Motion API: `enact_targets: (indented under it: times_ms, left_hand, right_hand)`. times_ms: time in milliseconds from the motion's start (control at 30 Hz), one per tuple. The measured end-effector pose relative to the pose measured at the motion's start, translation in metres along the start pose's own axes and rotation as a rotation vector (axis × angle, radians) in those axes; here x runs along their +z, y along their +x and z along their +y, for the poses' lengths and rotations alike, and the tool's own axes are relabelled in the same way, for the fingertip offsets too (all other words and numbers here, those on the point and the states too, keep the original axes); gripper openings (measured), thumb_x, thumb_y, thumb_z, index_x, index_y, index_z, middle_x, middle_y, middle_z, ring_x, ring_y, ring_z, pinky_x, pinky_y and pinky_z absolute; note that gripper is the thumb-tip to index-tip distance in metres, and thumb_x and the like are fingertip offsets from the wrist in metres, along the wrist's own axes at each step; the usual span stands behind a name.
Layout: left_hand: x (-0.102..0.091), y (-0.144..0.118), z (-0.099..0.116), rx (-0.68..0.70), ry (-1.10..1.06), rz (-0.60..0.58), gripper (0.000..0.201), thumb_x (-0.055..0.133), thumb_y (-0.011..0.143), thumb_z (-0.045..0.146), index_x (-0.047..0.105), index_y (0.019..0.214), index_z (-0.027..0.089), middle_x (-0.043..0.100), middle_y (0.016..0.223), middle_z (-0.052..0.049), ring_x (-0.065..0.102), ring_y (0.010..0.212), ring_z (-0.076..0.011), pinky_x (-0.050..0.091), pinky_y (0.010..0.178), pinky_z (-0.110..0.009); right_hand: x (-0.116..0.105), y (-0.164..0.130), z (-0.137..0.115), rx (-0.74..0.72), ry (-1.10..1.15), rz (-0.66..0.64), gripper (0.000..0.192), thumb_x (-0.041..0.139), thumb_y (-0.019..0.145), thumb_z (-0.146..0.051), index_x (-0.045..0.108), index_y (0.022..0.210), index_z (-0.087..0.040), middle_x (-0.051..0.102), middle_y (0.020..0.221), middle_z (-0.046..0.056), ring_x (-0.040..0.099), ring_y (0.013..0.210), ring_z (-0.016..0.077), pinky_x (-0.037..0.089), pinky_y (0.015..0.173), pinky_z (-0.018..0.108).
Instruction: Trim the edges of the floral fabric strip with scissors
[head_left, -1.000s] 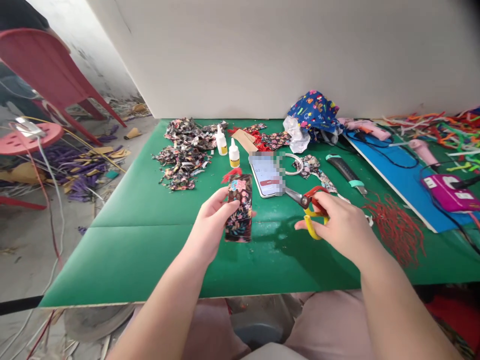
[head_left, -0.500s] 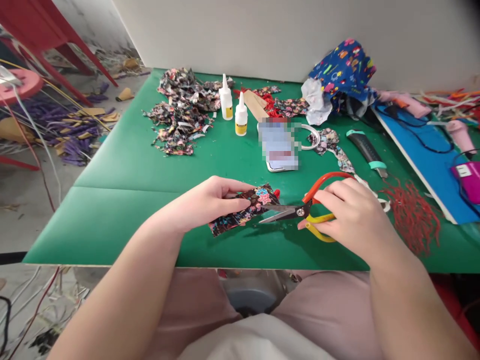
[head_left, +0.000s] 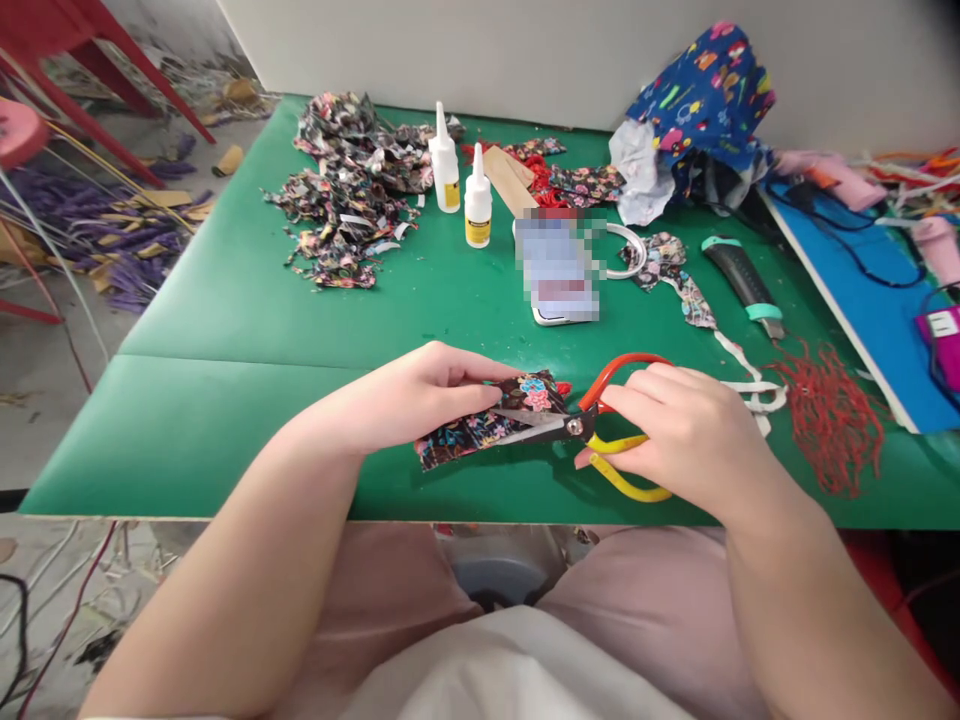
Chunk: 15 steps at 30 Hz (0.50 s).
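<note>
On the green table (head_left: 225, 330), the left hand (head_left: 420, 395) pinches a floral fabric strip (head_left: 480, 432) near the front edge. The right hand (head_left: 686, 430) grips scissors (head_left: 592, 430), blades across the strip. Behind lie a phone (head_left: 559, 285) and glue bottles (head_left: 477, 200).

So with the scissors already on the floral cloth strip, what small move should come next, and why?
Probably close the blades for one short snip. The right hand holds the scissors with their open blades laid across the floral strip, and the left hand pinches that strip just above the green table, keeping it steady. The fingers sit close to the blades, so a short cut seems safer.
</note>
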<state>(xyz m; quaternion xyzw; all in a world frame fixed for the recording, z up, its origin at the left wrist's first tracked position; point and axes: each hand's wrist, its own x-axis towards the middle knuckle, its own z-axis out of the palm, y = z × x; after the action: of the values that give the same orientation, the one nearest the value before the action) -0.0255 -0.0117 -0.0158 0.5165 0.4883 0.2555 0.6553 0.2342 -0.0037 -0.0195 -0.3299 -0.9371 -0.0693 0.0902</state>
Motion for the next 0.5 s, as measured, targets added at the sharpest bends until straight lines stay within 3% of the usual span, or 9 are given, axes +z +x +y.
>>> enact_targets:
  times_ms: [200, 400, 500]
  left_hand:
    - [-0.0010, 0.0008, -0.0001, -0.041, -0.092, 0.087, 0.033, 0.069, 0.058, 0.006, 0.076, 0.087, 0.021, 0.074, 0.082, -0.002, 0.068, 0.078, -0.0250, 0.056, 0.065, -0.028]
    - [-0.0025, 0.0005, 0.0013, 0.080, 0.145, -0.055, 0.029, 0.058, 0.074, 0.020, 0.073, 0.098, 0.026, 0.073, 0.091, 0.001, 0.068, 0.082, -0.0212, 0.053, 0.070, -0.026]
    - [-0.0029, 0.0000, 0.0030, 0.076, 0.123, -0.057, 0.028, 0.061, 0.071, 0.018, 0.074, 0.094, 0.026, 0.073, 0.089, 0.001, 0.068, 0.082, -0.0208, 0.053, 0.070, -0.025]
  right_hand:
    - [-0.0011, -0.0004, -0.0033, -0.013, -0.027, 0.003, 0.026, 0.063, 0.073, -0.043, 0.061, 0.077, -0.018, 0.054, 0.064, 0.002, 0.046, 0.063, 0.0157, 0.033, 0.060, 0.029]
    - [-0.0013, 0.0003, -0.0054, -0.035, -0.026, 0.006, 0.026, 0.064, 0.073, -0.043, 0.060, 0.074, -0.018, 0.053, 0.063, 0.001, 0.046, 0.062, 0.0152, 0.032, 0.060, 0.029]
    - [-0.0017, 0.0006, -0.0069, -0.047, -0.021, 0.001, 0.026, 0.064, 0.073, -0.044, 0.059, 0.072, -0.018, 0.052, 0.062, 0.000, 0.045, 0.061, 0.0147, 0.031, 0.059, 0.029]
